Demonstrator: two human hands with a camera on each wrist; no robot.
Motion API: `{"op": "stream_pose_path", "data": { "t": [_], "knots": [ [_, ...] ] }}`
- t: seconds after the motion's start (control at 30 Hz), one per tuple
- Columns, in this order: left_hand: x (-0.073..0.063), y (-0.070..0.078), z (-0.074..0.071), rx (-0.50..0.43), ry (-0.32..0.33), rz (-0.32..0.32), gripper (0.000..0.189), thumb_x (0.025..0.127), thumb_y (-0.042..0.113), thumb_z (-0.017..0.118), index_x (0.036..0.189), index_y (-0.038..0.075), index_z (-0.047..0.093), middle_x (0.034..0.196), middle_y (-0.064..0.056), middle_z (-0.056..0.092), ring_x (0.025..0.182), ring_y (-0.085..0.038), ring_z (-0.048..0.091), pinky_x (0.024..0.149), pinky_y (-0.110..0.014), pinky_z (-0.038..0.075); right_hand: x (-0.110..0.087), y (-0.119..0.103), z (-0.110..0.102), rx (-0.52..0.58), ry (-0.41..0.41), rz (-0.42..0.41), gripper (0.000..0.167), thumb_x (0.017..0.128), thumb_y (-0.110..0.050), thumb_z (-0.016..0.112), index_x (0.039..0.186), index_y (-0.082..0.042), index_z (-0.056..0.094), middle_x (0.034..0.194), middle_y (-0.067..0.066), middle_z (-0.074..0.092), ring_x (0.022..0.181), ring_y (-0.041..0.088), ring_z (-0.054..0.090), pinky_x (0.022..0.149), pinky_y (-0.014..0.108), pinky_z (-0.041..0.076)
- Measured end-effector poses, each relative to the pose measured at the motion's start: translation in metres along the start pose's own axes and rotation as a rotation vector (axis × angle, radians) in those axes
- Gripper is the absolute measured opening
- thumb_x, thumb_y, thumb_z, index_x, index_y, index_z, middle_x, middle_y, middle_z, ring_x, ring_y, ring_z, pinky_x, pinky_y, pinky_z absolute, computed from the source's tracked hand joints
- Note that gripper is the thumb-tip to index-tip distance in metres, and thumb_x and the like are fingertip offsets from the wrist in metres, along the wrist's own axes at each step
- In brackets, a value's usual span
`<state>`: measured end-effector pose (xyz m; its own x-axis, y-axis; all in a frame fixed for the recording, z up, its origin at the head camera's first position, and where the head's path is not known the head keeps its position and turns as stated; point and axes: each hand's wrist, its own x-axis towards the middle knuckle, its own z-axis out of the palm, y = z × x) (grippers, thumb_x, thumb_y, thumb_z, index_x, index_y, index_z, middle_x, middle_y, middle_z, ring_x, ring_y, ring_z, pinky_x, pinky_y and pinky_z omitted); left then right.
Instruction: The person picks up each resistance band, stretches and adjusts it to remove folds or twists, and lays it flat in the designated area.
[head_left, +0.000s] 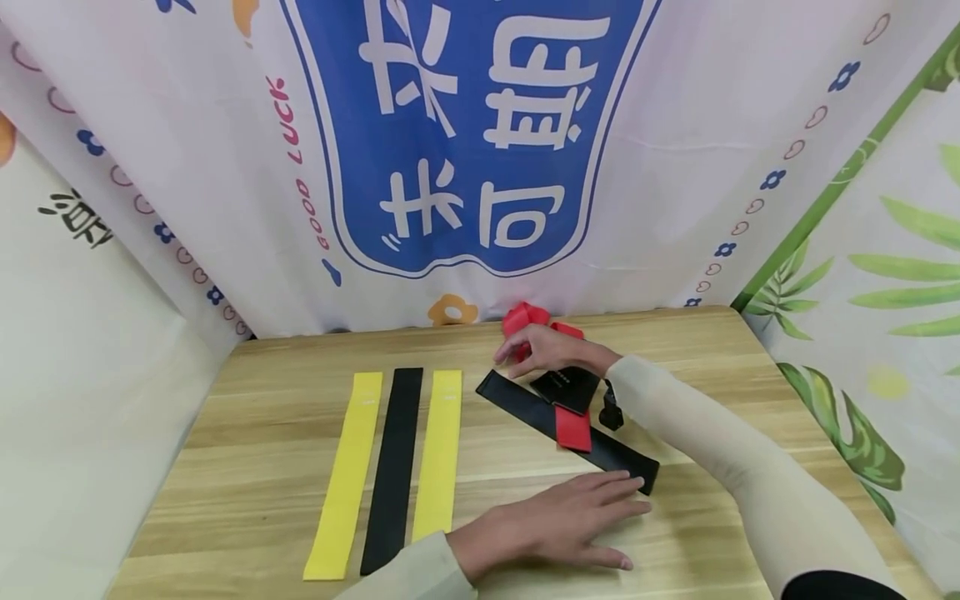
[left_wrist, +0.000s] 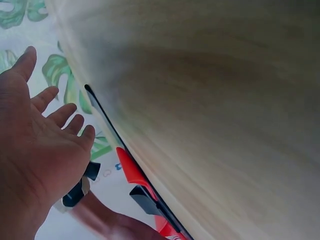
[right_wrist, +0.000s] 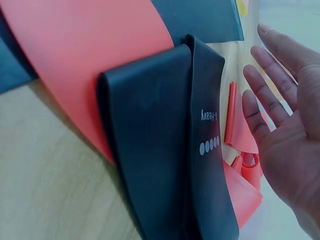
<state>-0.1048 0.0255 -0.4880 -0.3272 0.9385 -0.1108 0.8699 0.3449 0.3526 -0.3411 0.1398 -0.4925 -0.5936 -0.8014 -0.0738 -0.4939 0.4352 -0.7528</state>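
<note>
Fingers spread and mostly straight, my left hand is above the near end of a black resistance band that lies diagonally on the right part of the table. Its fingertips overlap that end in the head view. Across this band runs a red resistance band, and on top is a folded black band marked X-Heavy. Beyond the folded one, more red bands lie crumpled at the back edge. My right hand is over the back of this pile, fingers loosely bent and holding nothing.
Left of the pile, a yellow band, a black band and another yellow band lie flat side by side on the wooden table. A printed curtain hangs behind its back edge. A small black device hangs at my right wrist.
</note>
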Motion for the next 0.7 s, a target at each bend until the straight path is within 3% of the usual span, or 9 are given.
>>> {"op": "stream_pose_path", "data": {
  "t": [0.27, 0.47, 0.7],
  "knots": [
    [0.013, -0.003, 0.01, 0.128, -0.031, -0.022, 0.073, 0.108, 0.065, 0.042, 0.169, 0.03, 0.025, 0.178, 0.002, 0.011, 0.164, -0.016, 0.007, 0.13, -0.03, 0.011, 0.007, 0.002, 0.002, -0.016, -0.032, 0.009, 0.038, 0.093, -0.017, 0.084, 0.13, -0.011, 0.076, 0.125, 0.0, 0.076, 0.114, 0.017, 0.068, 0.103, 0.036, 0.055],
    [0.014, -0.004, 0.013, 0.134, -0.104, -0.077, 0.075, 0.106, 0.069, 0.038, 0.17, 0.035, 0.019, 0.178, 0.006, 0.004, 0.164, -0.014, 0.002, 0.131, -0.03, 0.009, 0.009, 0.004, 0.003, -0.013, -0.055, -0.016, 0.037, 0.095, -0.017, 0.081, 0.13, -0.009, 0.075, 0.129, 0.004, 0.075, 0.114, 0.019, 0.066, 0.103, 0.039, 0.053],
    [0.014, 0.0, 0.011, 0.174, -0.14, -0.096, 0.076, 0.104, 0.073, 0.038, 0.17, 0.037, 0.019, 0.178, 0.008, 0.001, 0.164, -0.015, -0.001, 0.131, -0.03, 0.01, 0.009, 0.004, 0.006, -0.004, -0.092, -0.032, 0.038, 0.095, -0.017, 0.081, 0.132, -0.008, 0.075, 0.131, 0.006, 0.074, 0.112, 0.021, 0.064, 0.1, 0.038, 0.053]
  ]
}}
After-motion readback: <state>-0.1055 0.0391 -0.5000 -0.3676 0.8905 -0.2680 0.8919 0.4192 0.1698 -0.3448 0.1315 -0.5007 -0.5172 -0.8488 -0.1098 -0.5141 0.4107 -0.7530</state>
